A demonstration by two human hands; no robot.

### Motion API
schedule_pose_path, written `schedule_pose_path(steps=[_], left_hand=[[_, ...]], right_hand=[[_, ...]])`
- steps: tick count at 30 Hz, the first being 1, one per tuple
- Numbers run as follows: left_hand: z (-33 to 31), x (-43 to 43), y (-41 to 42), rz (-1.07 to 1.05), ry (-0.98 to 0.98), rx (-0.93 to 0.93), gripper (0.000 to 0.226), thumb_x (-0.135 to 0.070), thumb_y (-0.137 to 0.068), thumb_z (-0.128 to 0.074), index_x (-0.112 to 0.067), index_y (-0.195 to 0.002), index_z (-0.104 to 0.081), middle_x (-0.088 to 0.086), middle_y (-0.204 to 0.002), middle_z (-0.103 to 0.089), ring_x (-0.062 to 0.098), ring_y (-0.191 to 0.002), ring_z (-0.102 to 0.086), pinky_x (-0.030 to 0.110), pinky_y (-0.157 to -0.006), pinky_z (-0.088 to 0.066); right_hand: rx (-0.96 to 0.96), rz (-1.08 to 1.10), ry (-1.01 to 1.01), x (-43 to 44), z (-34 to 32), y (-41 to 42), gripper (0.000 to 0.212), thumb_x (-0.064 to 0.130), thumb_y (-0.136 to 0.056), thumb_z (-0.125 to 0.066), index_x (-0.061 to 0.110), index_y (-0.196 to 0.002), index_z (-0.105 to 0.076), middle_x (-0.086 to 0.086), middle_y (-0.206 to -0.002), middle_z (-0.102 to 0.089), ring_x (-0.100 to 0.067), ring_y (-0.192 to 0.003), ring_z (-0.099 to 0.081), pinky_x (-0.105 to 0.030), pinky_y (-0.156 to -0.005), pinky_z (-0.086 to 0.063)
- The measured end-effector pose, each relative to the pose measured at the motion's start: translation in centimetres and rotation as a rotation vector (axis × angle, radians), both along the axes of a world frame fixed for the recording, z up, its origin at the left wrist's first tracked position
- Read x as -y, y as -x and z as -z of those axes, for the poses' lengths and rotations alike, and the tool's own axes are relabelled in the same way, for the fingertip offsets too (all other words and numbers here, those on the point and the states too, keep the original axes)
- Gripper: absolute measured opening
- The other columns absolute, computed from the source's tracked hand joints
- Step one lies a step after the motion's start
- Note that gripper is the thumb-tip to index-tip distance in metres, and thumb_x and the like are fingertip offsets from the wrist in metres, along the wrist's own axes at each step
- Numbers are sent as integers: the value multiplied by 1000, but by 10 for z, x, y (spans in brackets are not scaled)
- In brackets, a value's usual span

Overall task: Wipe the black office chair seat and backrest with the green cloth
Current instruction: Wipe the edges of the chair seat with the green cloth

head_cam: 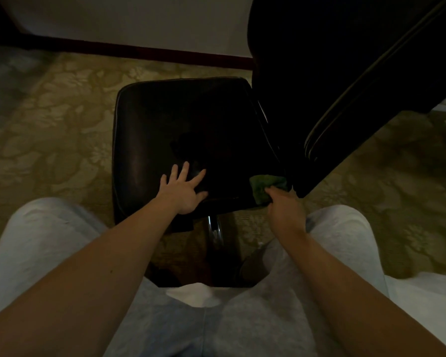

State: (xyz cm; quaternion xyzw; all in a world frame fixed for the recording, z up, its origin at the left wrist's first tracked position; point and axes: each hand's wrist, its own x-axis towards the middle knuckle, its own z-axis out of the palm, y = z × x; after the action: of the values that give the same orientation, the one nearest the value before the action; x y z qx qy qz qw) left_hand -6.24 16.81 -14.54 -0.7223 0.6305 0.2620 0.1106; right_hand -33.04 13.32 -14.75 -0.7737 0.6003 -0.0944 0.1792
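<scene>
One black seat (165, 124), green cloth (264, 188) on it — olive carpet (49, 124), pale wall (139, 21).

The person wears light grey trousers (49, 240) of a soft, faintly mottled knit, much like sweatpants. The fabric sits loose over both thighs, with shallow creases towards the knees and a centre seam running down the crotch. Between the thighs a patch of white fabric (191, 296) shows; whether it is a shirt hem cannot be told. The left forearm (100, 266) and right forearm (345, 279) are bare as far up as the view reaches. The left forearm has a small mole about midway along. The left hand (183, 191) and right hand (283, 210) are bare as well. The dim light hides finer detail such as the nails.
</scene>
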Motion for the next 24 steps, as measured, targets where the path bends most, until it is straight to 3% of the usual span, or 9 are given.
schedule_pose_path(steps=[3, 5, 8, 10, 15, 19, 24], left_hand=[[0, 0, 0, 6, 12, 6, 69, -61, -101, -26, -42, -155, 14, 7, -163, 24, 36, -150, 19, 55, -121, 3], [0, 0, -1, 10, 14, -3, 69, -60, -102, -26, -42, -155, 13, 8, -163, 24, 36, -150, 18, 55, -121, 3], [1, -1, -1, 16, 19, -7, 68, -60, -102, -27, -42, -155, 12, 8, -164, 23, 36, -150, 17, 56, -121, 2], [-2, 1, -2, 26, 25, 12, 68, -61, -101, -27, -43, -155, 11, 7, -165, 20, 36, -151, 14, 55, -121, 0], [-18, 6, -21, 75, 29, 62, 74, -66, -97, -37, -44, -156, 3, 9, -166, 12, 35, -152, 5, 56, -122, -8], [-12, -2, -21, -19, 42, 33, 80, -68, -94, -40, -45, -156, 4, 10, -165, 17, 36, -151, 12, 59, -121, -1], [-12, -1, -19, -26, 37, 12, 78, -67, -95, -39, -44, -156, 6, 10, -165, 19, 36, -151, 14, 61, -121, 0]], right_hand=[[-46, -122, 3, -2, 2, -2, 46, 0, -95, -46, 10, -139, -51, -15, -146, -46, -34, -132, -43, -38, -106, -35], [-110, -193, 19, -4, 3, -5, 47, 1, -94, -48, 12, -139, -51, -14, -146, -47, -36, -129, -44, -41, -102, -40], [-177, -275, 91, -8, 8, -8, 50, -1, -83, -62, 15, -131, -60, -15, -132, -59, -38, -111, -54, -44, -82, -53], [-156, -234, 143, -6, 9, -5, 50, -4, -79, -65, 15, -125, -65, -13, -124, -63, -38, -103, -57, -42, -71, -52], [-109, -80, 128, 0, 4, 0, 48, -3, -90, -50, 14, -135, -57, -16, -134, -51, -39, -116, -46, -43, -91, -43], [-99, -104, 179, -5, 7, -4, 53, -12, -78, -61, 11, -125, -65, -24, -108, -57, -45, -90, -56, -42, -70, -48], [-211, -220, 28, -7, 10, -10, 56, 4, -97, -42, 24, -149, -36, -16, -132, -37, -34, -121, -38, -39, -92, -42]])
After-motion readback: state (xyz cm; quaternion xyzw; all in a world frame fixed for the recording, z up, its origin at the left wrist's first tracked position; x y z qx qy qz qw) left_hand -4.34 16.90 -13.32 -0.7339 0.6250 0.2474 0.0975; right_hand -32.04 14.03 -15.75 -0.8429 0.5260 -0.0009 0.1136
